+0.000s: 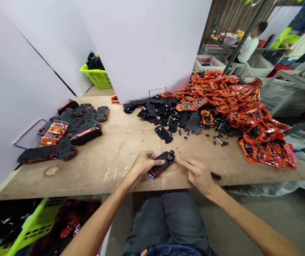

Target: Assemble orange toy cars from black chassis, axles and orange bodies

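Note:
My left hand (144,164) is closed around a toy car (161,164) that lies underside up on the wooden table (109,167), its black chassis facing me and a red body edge showing below. My right hand (198,174) is beside it on the right, its fingers pinched on a thin wheel axle (180,160) whose black wheel (171,154) sits at the car's far end. A small dark part (215,176) lies on the table just right of that hand.
A big heap of orange car bodies (243,110) fills the right of the table, with black chassis plates (165,117) and loose axles (220,140) before it. Assembled cars (69,133) lie at left. Green baskets sit at back (97,76) and below left (32,227). People work at back right.

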The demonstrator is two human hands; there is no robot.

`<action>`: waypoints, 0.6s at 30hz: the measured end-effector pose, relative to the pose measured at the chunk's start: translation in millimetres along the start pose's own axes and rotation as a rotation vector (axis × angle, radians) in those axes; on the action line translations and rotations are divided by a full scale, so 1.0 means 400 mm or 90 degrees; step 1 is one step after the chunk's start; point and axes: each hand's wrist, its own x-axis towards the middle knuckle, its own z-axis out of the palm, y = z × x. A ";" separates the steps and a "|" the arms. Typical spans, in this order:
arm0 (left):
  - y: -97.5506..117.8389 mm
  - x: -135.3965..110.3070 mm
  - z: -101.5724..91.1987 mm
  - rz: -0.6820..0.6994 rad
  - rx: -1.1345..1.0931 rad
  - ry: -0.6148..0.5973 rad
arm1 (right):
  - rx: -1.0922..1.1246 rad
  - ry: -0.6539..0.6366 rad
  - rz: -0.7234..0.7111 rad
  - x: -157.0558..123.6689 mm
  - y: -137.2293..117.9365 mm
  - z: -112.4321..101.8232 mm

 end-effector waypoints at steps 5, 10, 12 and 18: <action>-0.002 0.004 0.001 0.007 0.007 0.005 | 0.007 0.022 0.031 -0.006 0.000 0.006; 0.002 0.004 -0.002 -0.002 0.011 -0.005 | 0.041 0.024 0.064 0.050 0.006 0.030; 0.003 0.003 -0.003 -0.002 0.009 -0.008 | 0.068 0.038 0.080 0.071 0.009 0.040; -0.011 0.011 0.003 0.009 0.029 0.008 | 0.056 0.009 0.080 0.030 0.005 0.034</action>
